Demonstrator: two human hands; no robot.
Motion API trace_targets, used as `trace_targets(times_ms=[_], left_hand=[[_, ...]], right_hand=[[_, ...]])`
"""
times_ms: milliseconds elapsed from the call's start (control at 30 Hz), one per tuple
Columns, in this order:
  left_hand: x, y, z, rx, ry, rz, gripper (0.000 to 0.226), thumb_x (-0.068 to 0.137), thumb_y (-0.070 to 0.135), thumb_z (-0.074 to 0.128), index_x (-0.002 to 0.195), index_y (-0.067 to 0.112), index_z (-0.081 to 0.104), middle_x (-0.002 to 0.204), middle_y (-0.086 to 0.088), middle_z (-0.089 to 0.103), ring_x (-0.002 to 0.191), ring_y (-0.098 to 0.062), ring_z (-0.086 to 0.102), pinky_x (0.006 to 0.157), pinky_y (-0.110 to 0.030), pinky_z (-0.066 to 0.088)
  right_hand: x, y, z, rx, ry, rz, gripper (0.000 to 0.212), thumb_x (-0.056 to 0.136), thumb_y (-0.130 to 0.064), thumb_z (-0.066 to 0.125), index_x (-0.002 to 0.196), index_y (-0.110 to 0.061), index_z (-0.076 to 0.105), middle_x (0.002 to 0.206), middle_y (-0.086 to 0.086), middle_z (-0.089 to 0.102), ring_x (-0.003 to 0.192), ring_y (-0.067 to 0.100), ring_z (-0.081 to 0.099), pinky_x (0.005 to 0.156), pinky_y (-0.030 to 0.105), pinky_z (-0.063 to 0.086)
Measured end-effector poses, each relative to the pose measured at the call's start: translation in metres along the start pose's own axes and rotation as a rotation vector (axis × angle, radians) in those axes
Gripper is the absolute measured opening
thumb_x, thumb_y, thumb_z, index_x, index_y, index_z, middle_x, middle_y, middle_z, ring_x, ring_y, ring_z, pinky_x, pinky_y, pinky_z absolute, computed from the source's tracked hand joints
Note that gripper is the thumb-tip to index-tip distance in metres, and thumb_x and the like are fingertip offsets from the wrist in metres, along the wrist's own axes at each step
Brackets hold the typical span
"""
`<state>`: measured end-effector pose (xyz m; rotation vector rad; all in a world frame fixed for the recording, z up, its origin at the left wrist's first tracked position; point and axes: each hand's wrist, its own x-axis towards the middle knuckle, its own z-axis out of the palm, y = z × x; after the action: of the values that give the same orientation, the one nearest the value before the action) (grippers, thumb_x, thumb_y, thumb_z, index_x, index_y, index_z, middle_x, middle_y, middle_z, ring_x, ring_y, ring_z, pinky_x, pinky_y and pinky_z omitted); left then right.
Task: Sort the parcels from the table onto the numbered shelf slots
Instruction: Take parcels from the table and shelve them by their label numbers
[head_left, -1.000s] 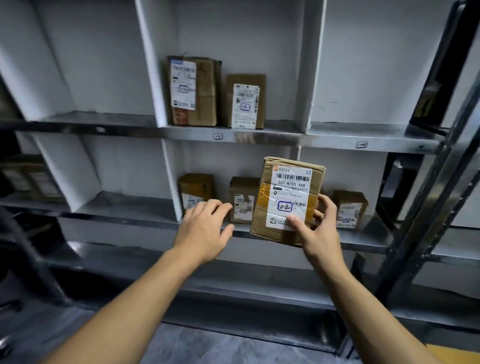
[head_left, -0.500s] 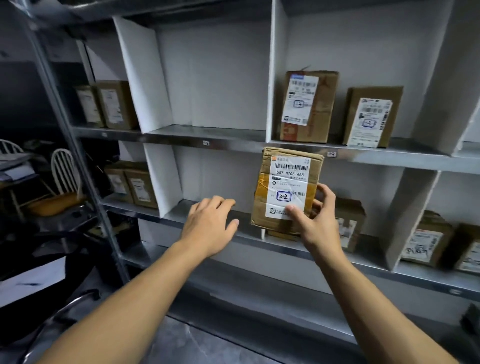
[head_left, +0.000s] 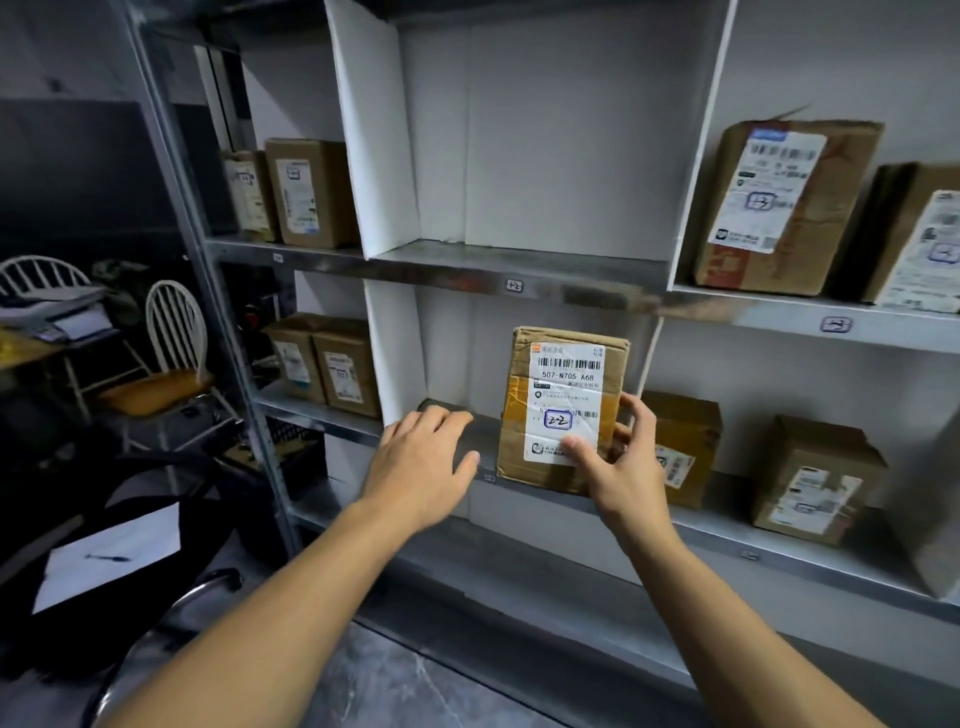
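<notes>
Head view: right hand (head_left: 621, 475) grips a creased rectangular cardboard parcel (head_left: 563, 410).

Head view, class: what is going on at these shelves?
A person is sorting parcels at a metal shelf. The right hand holds a cardboard parcel upright, its label marked 2-2 facing the camera, at the middle slot of the lower row. The left hand is open beside it near the shelf edge, holding nothing. Other parcels stand in neighbouring slots.

bare left hand (head_left: 422, 470), bare right hand (head_left: 621, 470), two bare forearms (head_left: 280, 592)
</notes>
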<state>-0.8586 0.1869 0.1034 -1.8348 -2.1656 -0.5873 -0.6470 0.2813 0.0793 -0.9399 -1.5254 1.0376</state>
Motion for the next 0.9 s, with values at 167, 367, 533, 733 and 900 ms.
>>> trace_targets(times_ms=[167, 367, 533, 733, 900], left_hand=[[0.014, -0.039, 0.03, 0.028, -0.062, -0.031, 0.049, 0.094, 0.047, 0.044, 0.139, 0.029, 0.04, 0.135, 0.005, 0.048, 0.123, -0.019, 0.042, 0.103, -0.039, 0.034], [0.064, -0.096, 0.069, 0.081, -0.135, -0.045, 0.049, 0.095, 0.047, 0.042, 0.141, 0.029, 0.038, 0.138, 0.006, 0.045, 0.124, -0.019, 0.04, 0.104, -0.039, 0.031], [0.111, -0.133, 0.101, 0.105, -0.203, -0.035, 0.049, 0.096, 0.047, 0.04, 0.141, 0.029, 0.037, 0.137, 0.006, 0.045, 0.123, -0.019, 0.041, 0.102, -0.038, 0.032], [0.142, -0.164, 0.139, 0.065, -0.25, -0.048, 0.048, 0.095, 0.047, 0.041, 0.14, 0.03, 0.038, 0.134, 0.007, 0.046, 0.121, -0.019, 0.041, 0.103, -0.037, 0.032], [0.165, -0.19, 0.167, -0.009, -0.276, -0.032, 0.048, 0.094, 0.048, 0.041, 0.138, 0.032, 0.039, 0.132, 0.01, 0.046, 0.12, -0.017, 0.042, 0.101, -0.036, 0.033]], right_hand=[[0.028, 0.037, 0.044, -0.033, -0.026, 0.06, 0.076, 0.085, -0.028, 0.077, 0.139, -0.047, 0.028, 0.116, -0.019, 0.057, 0.112, 0.013, 0.061, 0.087, 0.05, 0.059], [0.091, 0.083, 0.097, -0.052, -0.078, 0.081, 0.074, 0.086, -0.029, 0.076, 0.138, -0.048, 0.027, 0.118, -0.017, 0.053, 0.11, 0.011, 0.058, 0.073, 0.025, 0.06], [0.153, 0.118, 0.128, -0.066, -0.098, 0.13, 0.073, 0.087, -0.028, 0.076, 0.136, -0.051, 0.027, 0.124, -0.017, 0.053, 0.112, 0.011, 0.058, 0.088, 0.038, 0.058], [0.199, 0.155, 0.174, -0.1, -0.062, 0.201, 0.074, 0.085, -0.03, 0.076, 0.139, -0.047, 0.028, 0.108, -0.025, 0.051, 0.091, -0.008, 0.054, 0.085, 0.024, 0.049], [0.223, 0.181, 0.203, -0.134, -0.05, 0.265, 0.071, 0.086, -0.033, 0.076, 0.131, -0.056, 0.026, 0.101, -0.029, 0.051, 0.086, -0.012, 0.051, 0.068, 0.006, 0.039]])
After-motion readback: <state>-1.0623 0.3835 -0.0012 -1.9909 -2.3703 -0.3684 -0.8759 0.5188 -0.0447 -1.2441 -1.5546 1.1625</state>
